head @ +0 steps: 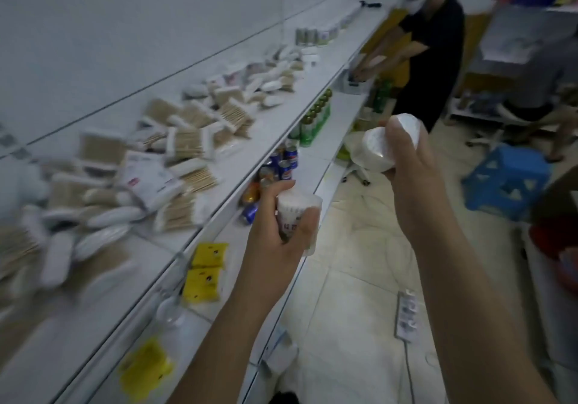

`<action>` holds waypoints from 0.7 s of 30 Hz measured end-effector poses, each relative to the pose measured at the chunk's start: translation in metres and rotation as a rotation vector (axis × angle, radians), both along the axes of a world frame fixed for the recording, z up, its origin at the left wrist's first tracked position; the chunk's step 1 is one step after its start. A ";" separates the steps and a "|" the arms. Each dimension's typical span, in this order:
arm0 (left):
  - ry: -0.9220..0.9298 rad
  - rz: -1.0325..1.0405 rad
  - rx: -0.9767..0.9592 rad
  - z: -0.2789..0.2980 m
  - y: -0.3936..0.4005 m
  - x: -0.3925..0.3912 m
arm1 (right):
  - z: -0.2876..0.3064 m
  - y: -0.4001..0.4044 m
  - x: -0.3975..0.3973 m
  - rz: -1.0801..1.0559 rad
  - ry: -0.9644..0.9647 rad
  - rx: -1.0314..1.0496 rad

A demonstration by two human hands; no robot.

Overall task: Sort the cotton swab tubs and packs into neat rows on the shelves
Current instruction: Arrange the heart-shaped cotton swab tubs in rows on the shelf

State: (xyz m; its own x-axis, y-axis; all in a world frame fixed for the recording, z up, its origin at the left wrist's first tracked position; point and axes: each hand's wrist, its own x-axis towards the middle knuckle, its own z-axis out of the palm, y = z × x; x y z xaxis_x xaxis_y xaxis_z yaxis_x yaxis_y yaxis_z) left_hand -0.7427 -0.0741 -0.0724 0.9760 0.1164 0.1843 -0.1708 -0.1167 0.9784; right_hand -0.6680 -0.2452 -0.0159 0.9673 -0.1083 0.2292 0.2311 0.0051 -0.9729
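Note:
My left hand [278, 225] is closed around a clear round tub of cotton swabs [298, 208], held upright in front of the shelf edge. My right hand [413, 165] grips two white swab tubs [380, 147] tipped on their sides, higher and farther right, over the aisle. On the top shelf [281, 128] lies a jumbled heap of swab packs [184, 143] with wooden sticks, plus white oval cases [109, 215] at the left. More packs trail toward the far end [275, 71]. The view is blurred.
The lower shelf holds drink cans [286, 161], green bottles [316, 118] and yellow packets [205, 275]. Another person [431, 46] works at the far end of the shelves. A blue plastic stool [506, 181] and a power strip [406, 314] sit on the tiled floor.

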 end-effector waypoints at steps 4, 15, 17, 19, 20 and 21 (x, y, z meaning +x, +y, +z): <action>-0.020 -0.070 -0.005 -0.007 -0.020 0.065 | 0.001 -0.018 0.046 -0.072 0.041 -0.041; -0.060 -0.136 -0.003 0.004 -0.055 0.226 | 0.028 -0.037 0.195 -0.108 0.004 -0.104; -0.055 -0.120 -0.001 0.004 -0.064 0.251 | 0.027 -0.045 0.217 -0.111 0.027 -0.096; -0.049 -0.109 0.008 0.002 -0.074 0.275 | 0.025 -0.056 0.241 -0.113 0.051 -0.084; -0.046 -0.105 0.015 0.001 -0.080 0.288 | 0.024 -0.062 0.255 -0.105 0.055 -0.079; -0.042 -0.100 0.021 -0.001 -0.087 0.301 | 0.022 -0.068 0.269 -0.096 0.061 -0.077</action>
State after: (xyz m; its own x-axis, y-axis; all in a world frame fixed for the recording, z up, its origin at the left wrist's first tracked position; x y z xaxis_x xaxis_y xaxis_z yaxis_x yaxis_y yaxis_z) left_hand -0.4421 -0.1610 -0.0730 0.9739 0.0145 0.2267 -0.2235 -0.1173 0.9676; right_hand -0.3987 -0.3135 0.0061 0.9656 -0.1857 0.1818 0.1678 -0.0891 -0.9818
